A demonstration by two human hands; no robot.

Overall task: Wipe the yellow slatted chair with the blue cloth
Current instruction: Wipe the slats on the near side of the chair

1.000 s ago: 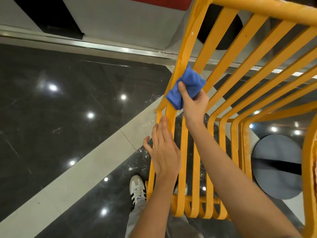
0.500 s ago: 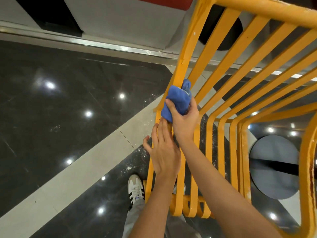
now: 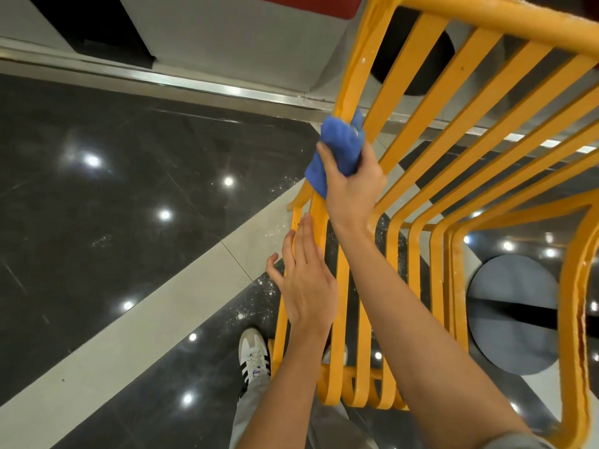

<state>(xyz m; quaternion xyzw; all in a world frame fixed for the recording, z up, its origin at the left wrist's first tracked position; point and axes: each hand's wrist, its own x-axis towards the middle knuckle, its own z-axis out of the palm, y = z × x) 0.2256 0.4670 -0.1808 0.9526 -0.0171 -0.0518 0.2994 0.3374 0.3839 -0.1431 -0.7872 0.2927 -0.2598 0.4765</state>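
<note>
- Cloth position: the blue cloth is bunched in the right hand, whose fingers and thumb curl round it and press it against the outermost slat of the yellow slatted chair, just below where the backrest slats climb toward the top rail.
- Left hand: it lies flat with straight fingers along the same outer slat lower down, holding nothing, and it seems to steady the frame. The two hands are apart, one above the other on that slat.
- Chair: it stands on the dark polished floor, with the seat slats running down toward the person's white shoe.
- Step in hand, as I judge it: rubbing along the outer slat.
- Doing it well: wrap the cloth round the slat so the front face and both edges are wiped in one stroke, not just the top.
- Stroke in long runs along the slat's length, and carry through the bend where seat meets back, since grime likely gathers there.
- Keep the bracing palm firm so the chair does not slide on the glossy floor.
- Pale specks show on the upper rail and outer post; those spots may want a second, firmer rub.
- Refold the cloth to a fresh face before moving to the neighbouring slat.
</note>
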